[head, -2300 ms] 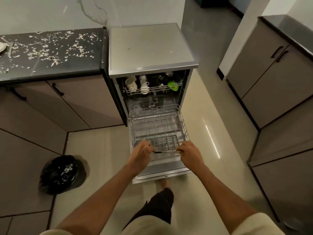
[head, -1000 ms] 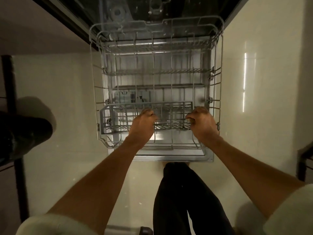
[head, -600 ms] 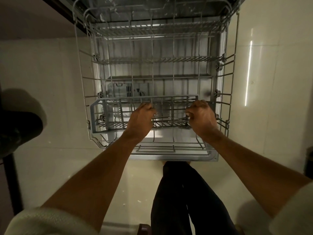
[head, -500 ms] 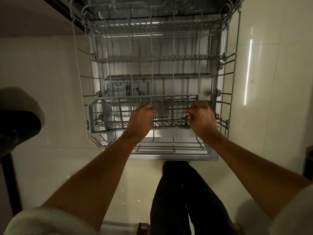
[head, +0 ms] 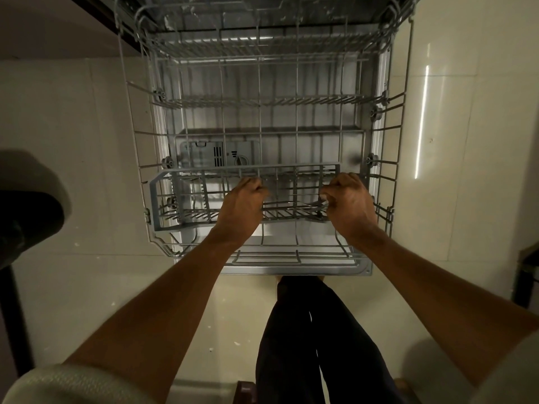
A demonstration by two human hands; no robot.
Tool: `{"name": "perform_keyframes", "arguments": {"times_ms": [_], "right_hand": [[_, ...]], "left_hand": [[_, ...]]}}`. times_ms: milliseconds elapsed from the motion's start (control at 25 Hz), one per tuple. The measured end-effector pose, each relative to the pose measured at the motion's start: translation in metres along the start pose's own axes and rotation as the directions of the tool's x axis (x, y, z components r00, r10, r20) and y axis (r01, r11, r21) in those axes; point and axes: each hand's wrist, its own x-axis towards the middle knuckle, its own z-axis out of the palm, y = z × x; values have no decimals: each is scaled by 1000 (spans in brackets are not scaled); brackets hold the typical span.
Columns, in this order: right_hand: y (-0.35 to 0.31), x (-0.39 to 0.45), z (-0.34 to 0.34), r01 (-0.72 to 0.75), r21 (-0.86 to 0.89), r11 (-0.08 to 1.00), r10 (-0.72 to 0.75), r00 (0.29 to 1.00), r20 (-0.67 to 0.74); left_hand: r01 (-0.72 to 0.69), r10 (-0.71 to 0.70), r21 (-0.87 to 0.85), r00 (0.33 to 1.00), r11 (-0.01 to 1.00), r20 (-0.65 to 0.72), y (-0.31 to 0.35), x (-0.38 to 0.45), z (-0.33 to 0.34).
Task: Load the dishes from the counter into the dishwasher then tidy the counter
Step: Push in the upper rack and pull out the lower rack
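Dishwasher (head: pixel 376 83) fills the upper half of our view, its door (head: pixel 291 269) dropped flat over the pale tiled floor (head: pixel 73 141) in front of our legs. Its lower rack (head: pixel 390 176), a grey wire frame, is drawn out over the door and holds no dishes that we can see; rows of tines cross it, and the dark tub opening sits at the top edge. Through the rack wires we make out the detergent compartment (head: pixel 215 157) on the inner face of the door.

We stand at the near end of the door, dark trousers (head: pixel 306 330) below us and pale sleeves at both lower corners. A black bin (head: pixel 26 225) shows at the left edge on the floor, well apart from the rack. On the right, a thin bright streak of light (head: pixel 421 121) reflects off the tiles.

Across the near part of the rack lies the cutlery basket (head: pixel 180 199), a long grey lattice box set crosswise, its left end free and its right end under our hands. Our left hand (head: pixel 242 208) curls its fingers over the basket's middle, a closed grip on its wires. Our right hand (head: pixel 350 204) closes the same way on the basket's right end, knuckles up, just beside the rack's right wall. Both grips hold the basket; whether it is lifted off the rack floor we cannot tell.
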Motion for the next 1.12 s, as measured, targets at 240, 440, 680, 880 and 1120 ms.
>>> {"name": "perform_keyframes", "arguments": {"times_ms": [240,440,680,880,1120], "right_hand": [[-2,3,6,-33,-16,999,34,998,45],[-3,5,9,-38,-4,999,38,999,29],[-3,1,12,-23,-4,1000,23,1000,4],[-12,-8,-2,6,-8,1000,-6,1000,8],[-52,-36,-47,82,-81,993,-75,994,79]], "left_hand": [[6,-6,1,999,1000,37,-4,3,4],[30,-30,-2,999,1000,42,-5,5,6],[43,-42,-19,998,999,45,-5,4,4],[58,-57,-40,998,998,31,-1,-5,-12],[88,-90,-55,996,995,-29,18,-46,-59]]}}
